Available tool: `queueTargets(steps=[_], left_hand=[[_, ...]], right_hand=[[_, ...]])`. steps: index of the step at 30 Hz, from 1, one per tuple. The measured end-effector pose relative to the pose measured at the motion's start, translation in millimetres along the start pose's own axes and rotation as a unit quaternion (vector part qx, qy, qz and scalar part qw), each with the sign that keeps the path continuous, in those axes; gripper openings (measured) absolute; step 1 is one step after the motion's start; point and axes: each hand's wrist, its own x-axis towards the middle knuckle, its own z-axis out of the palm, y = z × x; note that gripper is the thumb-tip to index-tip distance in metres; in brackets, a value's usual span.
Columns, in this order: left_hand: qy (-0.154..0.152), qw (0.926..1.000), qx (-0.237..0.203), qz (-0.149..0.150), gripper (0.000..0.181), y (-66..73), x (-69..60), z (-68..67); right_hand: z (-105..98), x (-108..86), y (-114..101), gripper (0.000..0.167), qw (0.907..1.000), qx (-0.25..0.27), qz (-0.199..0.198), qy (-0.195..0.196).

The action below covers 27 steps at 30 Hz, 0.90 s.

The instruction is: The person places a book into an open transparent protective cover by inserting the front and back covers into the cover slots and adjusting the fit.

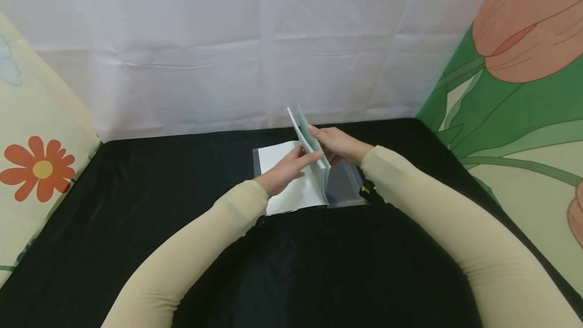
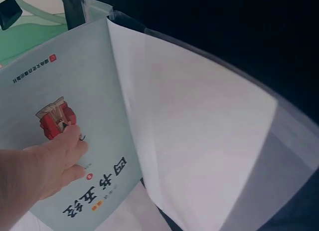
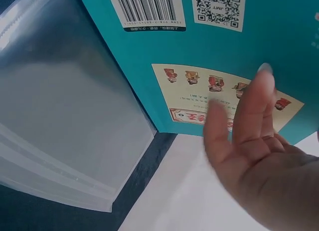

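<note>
A thin book (image 1: 312,146) with a teal back cover (image 3: 199,46) stands tilted on its spine between the two hands. My left hand (image 1: 287,168) touches its pale side; in the left wrist view the fingers of this hand (image 2: 55,163) lie on a pale blue page (image 2: 94,91) with a red figure and dark characters. The right hand (image 1: 339,144) rests its fingertips on the teal side, where the right wrist view shows this hand (image 3: 254,136) beside a cream label. Below the book lies a white sheet (image 1: 278,153) edged with clear plastic, and a clear plastic flap (image 3: 75,106) spreads to the right.
A black cloth (image 1: 182,176) covers the table. Behind it hangs a white curtain (image 1: 205,65), with flower-printed cloths at left (image 1: 41,166) and right (image 1: 524,130). A small dark item with a yellow mark (image 1: 365,190) is near the right wrist.
</note>
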Motion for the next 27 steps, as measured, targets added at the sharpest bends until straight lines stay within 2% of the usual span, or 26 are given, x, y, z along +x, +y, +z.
queueTargets(steps=[7, 15, 22, 27], left_hand=[[0.008, 0.9993, -0.036, 0.002, 0.062, -3.1, -3.2, -4.8], [0.01, 0.9941, -0.106, 0.02, 0.06, -8.5, -9.8, -10.6], [0.068, 0.9906, -0.118, -0.008, 0.054, -10.1, -16.8, -13.5], [0.112, 0.9843, -0.132, -0.035, 0.054, -15.1, -17.7, -15.4]], right_hand=[[-4, -2.3, 3, 0.066, 0.9999, 0.005, -0.008, 0.009], [-12, -7.3, 12, 0.064, 0.9986, 0.037, -0.007, 0.038], [-22, -11.5, 27, 0.058, 0.9923, 0.08, 0.009, 0.094], [-29, -14.1, 39, 0.053, 0.9887, 0.082, 0.018, 0.125]])
